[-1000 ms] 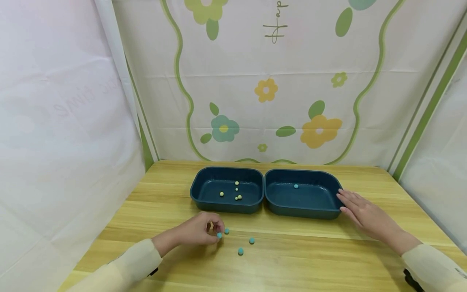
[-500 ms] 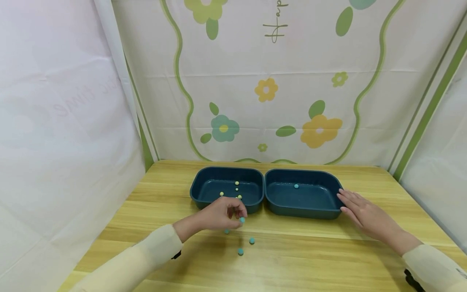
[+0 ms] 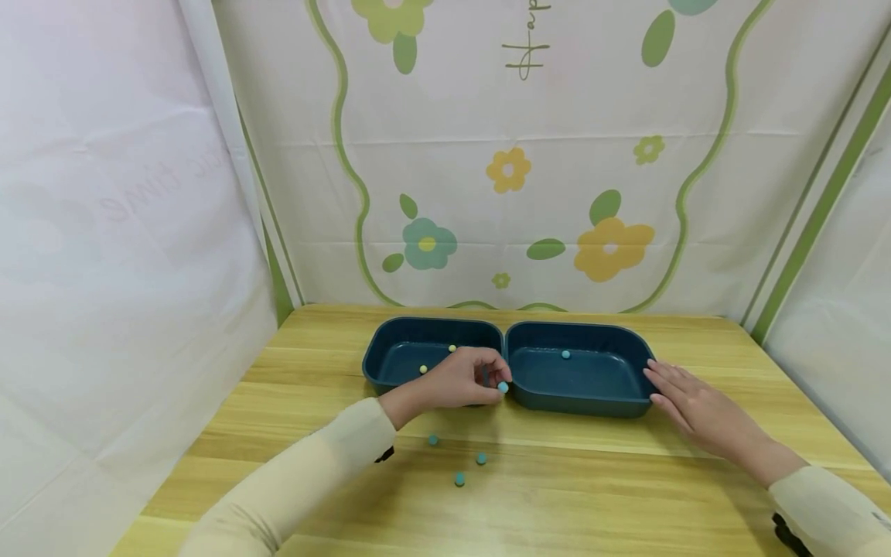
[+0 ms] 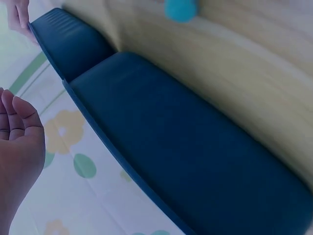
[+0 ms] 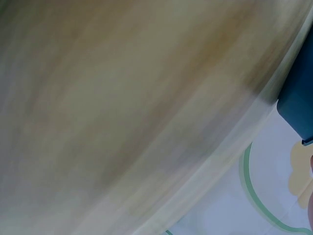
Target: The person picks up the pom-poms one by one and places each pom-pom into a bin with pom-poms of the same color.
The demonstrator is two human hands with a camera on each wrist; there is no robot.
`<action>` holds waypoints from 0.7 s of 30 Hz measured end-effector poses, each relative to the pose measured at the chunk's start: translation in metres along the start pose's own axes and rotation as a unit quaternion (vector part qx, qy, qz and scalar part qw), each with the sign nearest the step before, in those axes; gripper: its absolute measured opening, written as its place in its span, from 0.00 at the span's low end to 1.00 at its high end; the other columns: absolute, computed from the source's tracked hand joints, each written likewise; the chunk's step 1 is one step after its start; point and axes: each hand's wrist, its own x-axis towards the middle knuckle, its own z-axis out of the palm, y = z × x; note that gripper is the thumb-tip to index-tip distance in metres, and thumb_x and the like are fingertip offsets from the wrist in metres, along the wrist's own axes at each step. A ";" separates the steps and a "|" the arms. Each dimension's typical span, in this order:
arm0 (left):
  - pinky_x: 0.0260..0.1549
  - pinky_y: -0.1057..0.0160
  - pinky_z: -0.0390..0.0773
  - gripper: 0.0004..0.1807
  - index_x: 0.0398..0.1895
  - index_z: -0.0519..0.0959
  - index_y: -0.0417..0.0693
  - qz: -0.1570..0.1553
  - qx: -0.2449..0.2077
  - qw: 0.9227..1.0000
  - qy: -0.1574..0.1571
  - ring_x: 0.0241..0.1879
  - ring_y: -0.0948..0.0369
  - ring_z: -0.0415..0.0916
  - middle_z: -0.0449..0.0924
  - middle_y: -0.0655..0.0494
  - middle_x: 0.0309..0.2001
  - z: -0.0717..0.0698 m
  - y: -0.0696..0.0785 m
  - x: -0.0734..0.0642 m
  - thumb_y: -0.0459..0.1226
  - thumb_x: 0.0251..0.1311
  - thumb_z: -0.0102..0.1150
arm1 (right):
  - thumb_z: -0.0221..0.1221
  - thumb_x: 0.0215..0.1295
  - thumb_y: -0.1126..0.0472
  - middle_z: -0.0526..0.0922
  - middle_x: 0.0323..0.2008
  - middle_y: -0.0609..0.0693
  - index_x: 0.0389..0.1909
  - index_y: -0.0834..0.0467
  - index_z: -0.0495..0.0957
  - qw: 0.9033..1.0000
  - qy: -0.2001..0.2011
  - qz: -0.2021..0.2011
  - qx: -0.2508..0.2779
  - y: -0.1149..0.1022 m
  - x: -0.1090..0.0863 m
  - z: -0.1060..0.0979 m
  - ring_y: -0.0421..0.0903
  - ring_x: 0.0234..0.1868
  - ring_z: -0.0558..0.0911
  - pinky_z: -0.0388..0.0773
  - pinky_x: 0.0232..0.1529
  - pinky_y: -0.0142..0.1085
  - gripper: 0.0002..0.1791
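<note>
My left hand (image 3: pixel 462 379) pinches a small blue ball (image 3: pixel 503 387) between thumb and fingertips, near where the two trays meet. The left dark blue tray (image 3: pixel 390 371) lies partly behind that hand; small yellow balls (image 3: pixel 423 369) show inside it, others hidden. In the right tray (image 3: pixel 578 405) sits one blue ball (image 3: pixel 566 355). With straight fingers my right hand (image 3: pixel 699 410) touches this tray's right end. The left wrist view shows part of the left hand (image 4: pixel 19 142), but not the pinched ball. At the right wrist view's edge appears a tray (image 5: pixel 298 103).
Three loose blue balls lie on the wooden table (image 3: pixel 592 495) in front of the left tray: one farther back (image 3: pixel 433 440), one to the right (image 3: pixel 481 459), and the nearest ball (image 3: pixel 459 480). A flower-patterned cloth (image 3: pixel 452 178) hangs behind the table, with white cloth on both sides.
The left hand has lifted a blue ball from the table and carried it right and away from the person, up to the trays' junction. The right hand has stayed in place.
</note>
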 end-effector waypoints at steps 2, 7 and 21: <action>0.33 0.61 0.78 0.07 0.40 0.81 0.44 0.004 -0.003 1.000 0.005 0.32 0.63 0.74 0.78 0.60 0.34 0.002 0.000 0.009 0.30 0.59 0.64 | 0.57 0.70 0.58 0.74 0.60 0.67 0.60 0.69 0.73 1.000 0.000 0.001 -0.002 0.001 0.000 0.001 0.59 0.63 0.71 0.41 0.70 0.27 0.23; 0.32 0.66 0.77 0.06 0.39 0.80 0.44 0.009 0.000 1.000 0.015 0.31 0.63 0.73 0.77 0.59 0.32 0.007 -0.001 0.031 0.30 0.59 0.64 | 0.56 0.71 0.58 0.73 0.60 0.67 0.60 0.69 0.73 1.000 0.000 0.002 -0.001 0.002 0.000 0.003 0.56 0.66 0.69 0.42 0.71 0.28 0.23; 0.38 0.71 0.77 0.05 0.40 0.80 0.46 -0.030 -0.002 0.999 0.022 0.35 0.64 0.73 0.77 0.59 0.36 0.019 0.000 0.088 0.32 0.62 0.63 | 0.56 0.71 0.57 0.73 0.60 0.67 0.60 0.68 0.74 1.000 0.000 0.000 0.004 0.000 0.000 0.001 0.59 0.64 0.71 0.43 0.71 0.29 0.24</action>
